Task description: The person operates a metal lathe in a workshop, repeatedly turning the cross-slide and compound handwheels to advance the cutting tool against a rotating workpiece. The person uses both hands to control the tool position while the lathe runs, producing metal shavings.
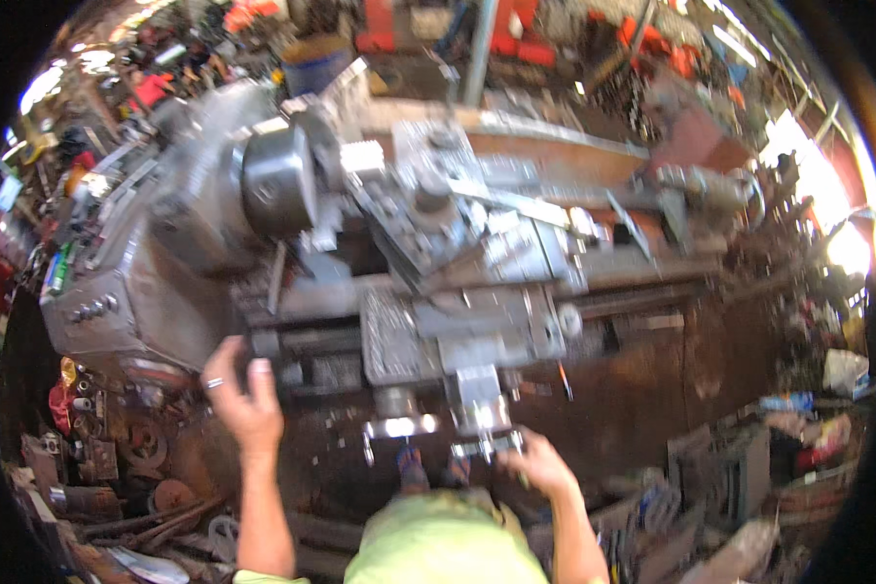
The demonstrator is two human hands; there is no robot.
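A metal lathe fills the middle of the view, slightly blurred. My left hand (246,394) is raised by the lower right corner of the grey headstock (156,292), thumb and fingers apart, nothing visible in it. My right hand (543,463) has its fingers curled at the rim of the right handwheel (482,445); part of the grip is hidden. Beside that wheel, the left handwheel (399,426) is untouched. Both wheels stick out from the front of the carriage (396,336). Above the carriage sits the tool post (433,190), right of the round chuck (280,180).
The tailstock (706,187) stands at the right end of the lathe bed. Scrap metal and bars lie at lower left, near a rusty disc (173,494). At lower right are metal blocks (720,467). A blue drum (316,66) is behind the machine.
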